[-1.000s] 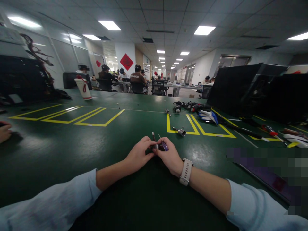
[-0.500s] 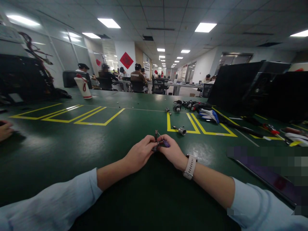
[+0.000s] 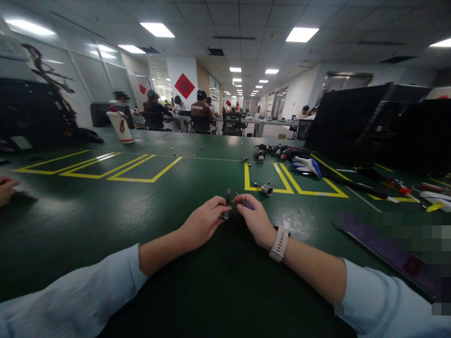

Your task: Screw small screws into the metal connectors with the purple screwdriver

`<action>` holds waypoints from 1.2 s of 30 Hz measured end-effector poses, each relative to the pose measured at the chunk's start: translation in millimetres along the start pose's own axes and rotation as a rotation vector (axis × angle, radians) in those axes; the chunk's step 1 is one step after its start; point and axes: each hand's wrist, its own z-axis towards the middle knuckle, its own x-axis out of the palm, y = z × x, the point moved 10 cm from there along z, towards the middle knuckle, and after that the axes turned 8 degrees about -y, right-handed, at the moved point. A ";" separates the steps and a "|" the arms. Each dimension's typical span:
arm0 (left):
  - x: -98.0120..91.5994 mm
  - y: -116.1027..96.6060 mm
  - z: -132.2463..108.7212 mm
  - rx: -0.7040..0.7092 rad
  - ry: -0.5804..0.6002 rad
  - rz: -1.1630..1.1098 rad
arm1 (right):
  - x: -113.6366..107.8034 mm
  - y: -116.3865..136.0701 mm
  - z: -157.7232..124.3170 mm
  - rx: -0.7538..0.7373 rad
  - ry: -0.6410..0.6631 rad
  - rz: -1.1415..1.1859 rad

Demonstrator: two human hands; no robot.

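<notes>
The left hand (image 3: 200, 223) had its fingers (image 3: 217, 205) closed on a small metal cylinder (image 3: 226, 215), with a slim stem (image 3: 229, 195) standing up beside the fingertips; whether the two were joined could not be told. The right hand (image 3: 256, 219) pinched a purple-handled tool (image 3: 248, 205), its thin shaft pointing back toward the cylinder, with a narrow gap between the two hands. Both hands were over the middle of the green counter (image 3: 169, 206), which stretched well out to the left and ahead of them. Just beyond the right hand, a metal cup with a shaft (image 3: 267, 190) lay by the near edge of a yellow taped outline (image 3: 246, 178), and a smaller metal piece (image 3: 245, 159) sat at its far left corner. Farther right, a blue-and-white glove (image 3: 306, 167) and a heap of dark parts (image 3: 278, 152) bounded that side, before a large black case (image 3: 347, 119). A paper cup (image 3: 121, 126) stood near the far left edge, and another person's hand (image 3: 5, 191) showed at the left border, well apart.
</notes>
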 end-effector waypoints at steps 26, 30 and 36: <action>14.9 85.5 -20.3 -0.979 -0.423 -1.069 | -6.9 10.9 -3.0 -0.018 0.003 -0.037; 17.3 84.7 -21.1 -0.997 -0.405 -1.090 | -2.3 22.3 -5.7 -0.082 0.061 -0.166; 16.3 83.7 -22.6 -0.989 -0.413 -1.058 | 22.6 46.2 -18.7 -0.322 0.280 -0.355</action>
